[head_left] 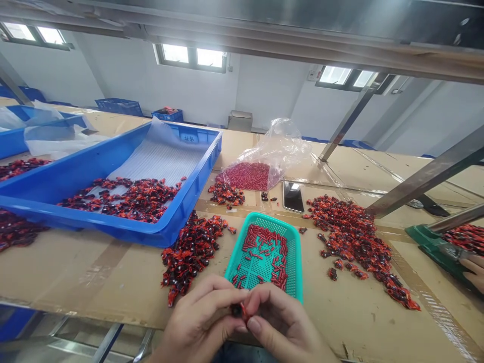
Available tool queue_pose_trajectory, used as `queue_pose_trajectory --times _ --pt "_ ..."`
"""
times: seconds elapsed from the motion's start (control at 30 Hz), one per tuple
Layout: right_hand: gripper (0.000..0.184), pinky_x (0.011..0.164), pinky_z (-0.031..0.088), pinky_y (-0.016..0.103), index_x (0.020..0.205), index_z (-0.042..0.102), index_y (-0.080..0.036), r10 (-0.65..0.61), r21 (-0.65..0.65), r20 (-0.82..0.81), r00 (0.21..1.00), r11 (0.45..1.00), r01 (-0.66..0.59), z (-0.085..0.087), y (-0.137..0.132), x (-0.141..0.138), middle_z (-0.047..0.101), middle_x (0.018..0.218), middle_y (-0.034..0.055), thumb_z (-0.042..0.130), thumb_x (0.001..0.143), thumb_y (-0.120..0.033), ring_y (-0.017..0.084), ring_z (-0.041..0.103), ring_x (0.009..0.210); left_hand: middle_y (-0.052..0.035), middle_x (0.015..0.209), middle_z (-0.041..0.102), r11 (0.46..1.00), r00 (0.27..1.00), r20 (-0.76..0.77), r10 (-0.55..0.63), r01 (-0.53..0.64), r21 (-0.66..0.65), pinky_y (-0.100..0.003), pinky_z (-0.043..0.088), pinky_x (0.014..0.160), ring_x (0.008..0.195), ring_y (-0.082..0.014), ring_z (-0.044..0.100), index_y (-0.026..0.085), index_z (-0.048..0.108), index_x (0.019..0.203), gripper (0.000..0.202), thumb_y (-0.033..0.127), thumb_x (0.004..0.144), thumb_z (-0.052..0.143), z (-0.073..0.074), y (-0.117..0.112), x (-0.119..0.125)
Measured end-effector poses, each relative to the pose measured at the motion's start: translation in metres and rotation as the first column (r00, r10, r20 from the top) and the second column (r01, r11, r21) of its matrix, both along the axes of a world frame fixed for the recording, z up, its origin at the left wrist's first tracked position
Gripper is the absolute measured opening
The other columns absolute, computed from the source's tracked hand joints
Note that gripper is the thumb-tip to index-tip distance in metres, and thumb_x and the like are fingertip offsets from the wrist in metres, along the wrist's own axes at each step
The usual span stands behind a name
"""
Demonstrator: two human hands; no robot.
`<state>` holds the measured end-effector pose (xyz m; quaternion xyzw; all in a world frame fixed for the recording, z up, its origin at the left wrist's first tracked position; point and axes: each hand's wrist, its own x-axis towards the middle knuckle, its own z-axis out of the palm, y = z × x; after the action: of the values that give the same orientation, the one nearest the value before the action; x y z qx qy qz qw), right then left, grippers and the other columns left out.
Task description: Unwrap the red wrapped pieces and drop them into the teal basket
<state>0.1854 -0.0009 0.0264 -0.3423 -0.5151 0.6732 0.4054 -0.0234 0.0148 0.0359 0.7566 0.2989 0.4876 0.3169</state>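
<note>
Close together at the near edge of the table, my left hand (202, 315) and my right hand (282, 320) both have their fingers pinched. Between the fingertips is a small black-and-red part (237, 309); its black end lies by my left fingers and its red side by my right. Fingers hide much of it, so its exact kind is unclear. Just beyond my hands stands a green plastic basket (298, 262), with small red tube-like pieces (264, 237) in it. A pile of black-and-red parts (192, 252) lies left of the basket, and another pile (351, 232) lies right.
A large blue tray (151, 232) with paper and more parts stands at left. Behind the basket are a clear bag (249, 174) of red pieces and a phone (293, 196). Metal posts (427, 171) rise at right, near another person's hand (474, 272) and a green tray (431, 247).
</note>
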Motion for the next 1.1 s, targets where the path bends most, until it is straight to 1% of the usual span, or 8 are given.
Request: queue_pose_trajectory --times 0.23,0.33,0.43,0.6,0.73,0.8,0.9,1.1 --pt "0.021 0.076 0.050 0.026 0.098 0.067 -0.026 -0.263 0.289 0.097 0.960 0.930 0.226 0.010 -0.011 0.008 0.067 0.090 0.0017 0.068 0.102 -0.046 0.016 0.063 0.083 0.0005 0.101 0.080 0.996 0.995 0.054 0.089 -0.089 -0.014 -0.023 0.067 0.083 0.087 -0.0149 0.078 0.031 0.064 0.125 0.023 0.025 0.103 0.067 0.011 -0.015 0.005" --pt "0.003 0.078 0.054 0.026 0.105 0.065 -0.029 -0.274 0.524 0.113 0.955 0.833 0.177 0.018 -0.010 0.011 0.071 0.094 0.0014 0.066 0.104 -0.026 0.015 0.067 0.085 0.0002 0.099 0.080 0.997 0.991 0.106 0.080 -0.081 -0.001 -0.022 0.067 0.082 0.088 -0.0143 0.078 0.030 0.063 0.120 0.017 0.027 0.104 0.066 0.010 -0.016 0.010" --pt "0.015 0.075 0.056 0.025 0.109 0.063 -0.027 -0.276 0.700 0.164 0.947 0.709 0.085 0.026 -0.005 0.012 0.072 0.093 0.0026 0.070 0.100 -0.017 0.016 0.067 0.084 0.0003 0.096 0.078 0.996 0.990 0.121 0.076 -0.082 0.045 -0.018 0.066 0.081 0.086 -0.0120 0.078 0.027 0.060 0.114 0.010 0.029 0.105 0.065 0.008 -0.014 0.012" --pt "0.011 0.068 0.057 0.025 0.105 0.061 -0.022 -0.369 0.850 0.202 0.907 0.526 0.024 0.030 0.003 0.007 0.071 0.083 0.0022 0.070 0.100 -0.018 0.015 0.067 0.075 -0.0022 0.092 0.079 0.988 0.997 0.022 0.073 -0.076 0.133 -0.019 0.065 0.077 0.084 -0.0124 0.078 0.024 0.058 0.107 0.003 0.026 0.108 0.060 0.013 -0.012 0.011" --pt "0.008 0.062 0.053 0.024 0.097 0.059 -0.022 -0.483 0.892 0.174 0.858 0.447 0.072 0.020 0.002 -0.001 0.067 0.076 0.0009 0.062 0.105 -0.023 0.015 0.063 0.068 -0.0039 0.093 0.082 0.948 0.989 -0.071 0.132 -0.105 0.301 -0.024 0.062 0.071 0.076 -0.0127 0.076 0.021 0.057 0.106 0.005 0.017 0.108 0.056 0.015 -0.012 0.009" --pt "0.010 0.061 0.051 0.023 0.095 0.058 -0.023 -0.505 0.890 0.164 0.847 0.446 0.093 0.015 0.001 -0.004 0.065 0.075 0.0000 0.059 0.105 -0.023 0.014 0.062 0.068 -0.0059 0.096 0.083 0.908 0.978 -0.120 0.171 -0.109 0.403 -0.025 0.059 0.072 0.077 -0.0125 0.077 0.019 0.059 0.101 0.013 0.010 0.108 0.054 0.014 -0.013 0.008" --pt "0.015 0.060 0.048 0.022 0.092 0.056 -0.025 -0.460 0.846 0.180 0.870 0.524 0.102 0.009 0.001 -0.005 0.065 0.075 -0.0018 0.060 0.105 -0.028 0.012 0.062 0.066 -0.0077 0.099 0.085 0.868 0.957 -0.193 0.215 -0.096 0.487 -0.026 0.059 0.078 0.087 -0.0140 0.080 0.017 0.063 0.091 0.024 0.001 0.105 0.051 0.009 -0.014 0.004" --pt "0.023 0.058 0.046 0.020 0.087 0.055 -0.025 -0.415 0.796 0.178 0.892 0.594 0.118 0.009 0.002 -0.004 0.065 0.075 -0.0034 0.063 0.105 -0.038 0.011 0.060 0.063 -0.0055 0.101 0.084 0.796 0.953 -0.097 0.287 -0.180 0.578 -0.029 0.062 0.075 0.084 -0.0160 0.080 0.022 0.069 0.116 0.035 0.005 0.109 0.039 -0.009 -0.013 0.004"
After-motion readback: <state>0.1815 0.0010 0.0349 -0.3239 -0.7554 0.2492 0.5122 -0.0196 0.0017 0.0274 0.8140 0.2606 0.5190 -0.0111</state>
